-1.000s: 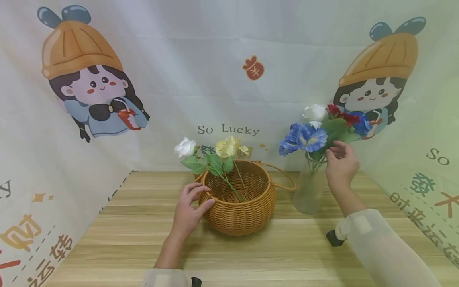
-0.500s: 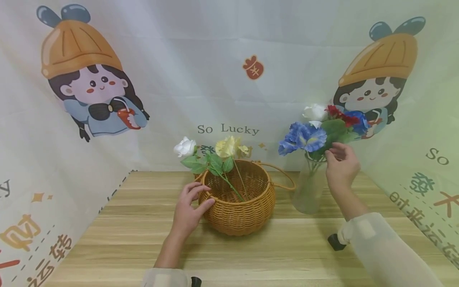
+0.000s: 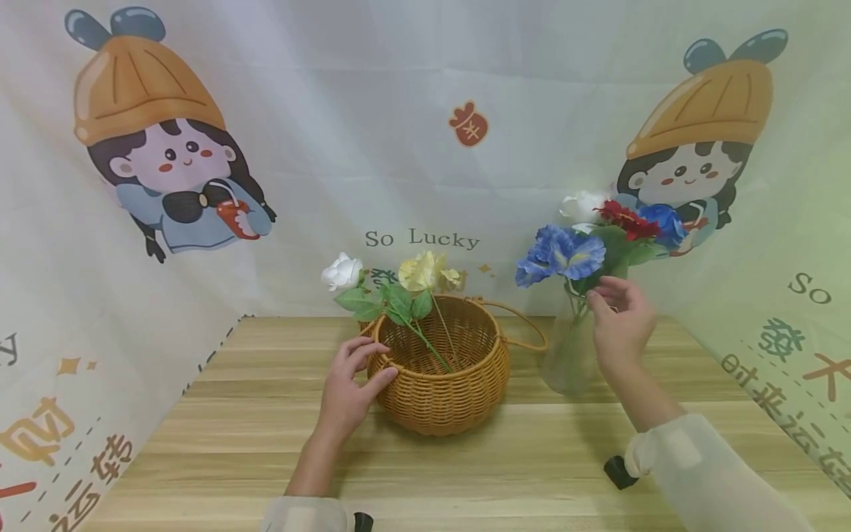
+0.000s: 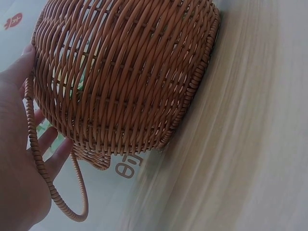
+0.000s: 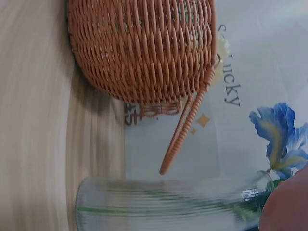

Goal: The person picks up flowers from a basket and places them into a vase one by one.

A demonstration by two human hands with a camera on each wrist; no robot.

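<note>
My left hand (image 3: pixel 349 384) holds the left rim of a round wicker basket (image 3: pixel 439 403), thumb at the front and fingers beside the side handle. In the basket a white rose (image 3: pixel 342 272) and a yellow flower (image 3: pixel 422 272) lean left, their stems inside. At the mouth of a clear glass vase (image 3: pixel 566 362), my right hand (image 3: pixel 625 325) pinches a stem; which flower it belongs to is hidden. Above it are a blue iris (image 3: pixel 561 253), a red flower (image 3: pixel 628 220), a blue rose (image 3: pixel 663 225) and a white flower (image 3: pixel 583 207).
The wooden table (image 3: pixel 253 414) meets a printed cloth backdrop (image 3: pixel 372 133) at the back and sides. The basket's right handle (image 3: pixel 528 325) sticks out toward the vase. In the right wrist view, stems (image 5: pixel 144 210) stand inside the glass.
My right hand has shifted slightly left and down at the vase mouth. The red flower has swung left and shows more of its face. My left hand and the basket stay put.
</note>
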